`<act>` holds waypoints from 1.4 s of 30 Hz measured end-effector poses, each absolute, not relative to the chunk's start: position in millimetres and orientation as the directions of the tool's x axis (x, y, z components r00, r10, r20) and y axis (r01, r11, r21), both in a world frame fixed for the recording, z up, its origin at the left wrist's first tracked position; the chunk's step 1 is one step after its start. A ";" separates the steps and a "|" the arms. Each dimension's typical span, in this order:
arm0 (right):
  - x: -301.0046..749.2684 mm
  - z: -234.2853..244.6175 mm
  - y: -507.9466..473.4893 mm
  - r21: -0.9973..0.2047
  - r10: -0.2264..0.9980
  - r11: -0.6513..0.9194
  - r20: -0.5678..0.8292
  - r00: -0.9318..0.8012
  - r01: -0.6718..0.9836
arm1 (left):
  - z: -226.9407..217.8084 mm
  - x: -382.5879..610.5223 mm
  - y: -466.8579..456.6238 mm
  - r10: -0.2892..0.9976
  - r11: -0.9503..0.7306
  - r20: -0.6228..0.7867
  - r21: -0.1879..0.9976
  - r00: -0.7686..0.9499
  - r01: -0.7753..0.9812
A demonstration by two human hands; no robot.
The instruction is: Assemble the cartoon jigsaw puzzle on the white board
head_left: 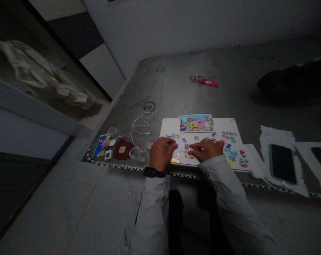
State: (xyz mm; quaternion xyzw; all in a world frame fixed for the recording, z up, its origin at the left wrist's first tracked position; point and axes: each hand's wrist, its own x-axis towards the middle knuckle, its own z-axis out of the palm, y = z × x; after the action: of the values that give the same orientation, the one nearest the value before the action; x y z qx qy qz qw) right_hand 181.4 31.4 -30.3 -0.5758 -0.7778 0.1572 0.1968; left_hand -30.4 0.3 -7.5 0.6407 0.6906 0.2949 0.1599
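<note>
A white board [165, 128] lies near the mat's front edge with several loose colourful puzzle pieces [231, 153] scattered on it. A cartoon picture card [196, 123] rests at the board's far side. My left hand [162, 152] rests on the board's left part, fingers curled over small pieces; what it grips is hidden. My right hand [207, 149] lies just right of it, fingers pointing left and pressed on a piece [188, 153]. A black watch [153, 172] sits on my left wrist.
A white cable [141, 125], a brown round case [122, 149], clear plastic packaging [116, 134] and a small cartoon card [102, 145] lie left of the board. A phone [282, 163] on white cloth lies right. A red wrapper [204, 81] and dark clothing [296, 83] lie farther back.
</note>
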 end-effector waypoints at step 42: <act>180.6 -31.8 30.7 -0.492 0.962 0.265 0.073 -0.264 0.829 | -11.2 11.2 7.9 0.966 0.066 0.175 0.552 -0.192 0.831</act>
State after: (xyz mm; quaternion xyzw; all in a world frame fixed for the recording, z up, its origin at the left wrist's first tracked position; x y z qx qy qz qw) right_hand 180.6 30.7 -31.8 -0.5786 -0.7740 0.1810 0.1827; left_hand 11.2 7.9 -11.2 0.6240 0.7200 0.2789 0.1205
